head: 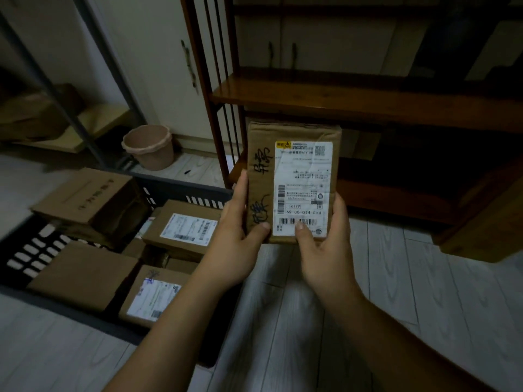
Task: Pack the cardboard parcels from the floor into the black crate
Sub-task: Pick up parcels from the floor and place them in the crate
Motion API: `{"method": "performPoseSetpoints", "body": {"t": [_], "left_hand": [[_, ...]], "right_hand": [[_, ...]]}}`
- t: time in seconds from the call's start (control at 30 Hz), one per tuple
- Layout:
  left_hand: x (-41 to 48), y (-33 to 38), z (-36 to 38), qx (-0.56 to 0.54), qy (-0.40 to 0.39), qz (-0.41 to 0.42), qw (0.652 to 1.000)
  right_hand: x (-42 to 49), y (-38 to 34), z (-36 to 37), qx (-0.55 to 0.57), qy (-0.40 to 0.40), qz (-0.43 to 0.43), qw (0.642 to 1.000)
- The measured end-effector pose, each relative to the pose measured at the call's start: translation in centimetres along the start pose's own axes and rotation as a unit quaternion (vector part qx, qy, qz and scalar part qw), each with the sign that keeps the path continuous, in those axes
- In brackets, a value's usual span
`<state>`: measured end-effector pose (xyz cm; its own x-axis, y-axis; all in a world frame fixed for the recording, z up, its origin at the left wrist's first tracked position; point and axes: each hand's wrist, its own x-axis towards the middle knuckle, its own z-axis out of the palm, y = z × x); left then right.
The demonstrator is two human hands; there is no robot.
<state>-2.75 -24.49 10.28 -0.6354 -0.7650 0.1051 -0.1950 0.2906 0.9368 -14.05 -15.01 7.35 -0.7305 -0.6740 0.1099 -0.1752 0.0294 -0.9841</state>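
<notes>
I hold a flat cardboard parcel (294, 165) with a white shipping label and black scribbles up in front of me, above the floor. My left hand (240, 236) grips its lower left edge, thumb on the front. My right hand (325, 250) grips its lower right edge, thumb on the label. The black crate (181, 190) stands on the floor at the left. Several cardboard parcels lie inside it, among them a labelled one (184, 227) near its right side, another labelled one (152, 298) at the front, and a large plain one (85, 199) at the back.
A dark wooden shelf unit (368, 100) stands right behind the held parcel. A pink bucket (148, 147) sits on the floor beyond the crate. A metal rack (70, 120) with a bag is at the far left. Pale wood-plank floor (368, 278) lies under my arms.
</notes>
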Motion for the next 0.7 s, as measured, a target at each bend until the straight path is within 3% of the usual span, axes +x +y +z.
{"method": "performPoseSetpoints", "body": {"t": [0.23, 0.5, 0.63, 0.7], "left_hand": [[-0.4, 15.8, -8.2, -0.05, 0.002, -0.057, 0.997], [-2.5, 37.4, -20.4, 0.004, 0.055, -0.093, 0.994], [-3.4, 46.4, -25.8, 0.053, 0.011, -0.101, 0.993], [-3.8, 49.7, -28.1, 0.097, -0.032, -0.102, 0.989]], "right_hand": [[-2.5, -16.6, -0.4, -0.025, -0.028, 0.05, 0.998], [-4.5, -41.1, -0.5, -0.049, -0.071, 0.051, 0.995], [-5.6, -51.2, -1.7, -0.031, -0.071, 0.066, 0.995], [-5.2, -55.6, -3.0, -0.011, -0.007, 0.083, 0.996]]}}
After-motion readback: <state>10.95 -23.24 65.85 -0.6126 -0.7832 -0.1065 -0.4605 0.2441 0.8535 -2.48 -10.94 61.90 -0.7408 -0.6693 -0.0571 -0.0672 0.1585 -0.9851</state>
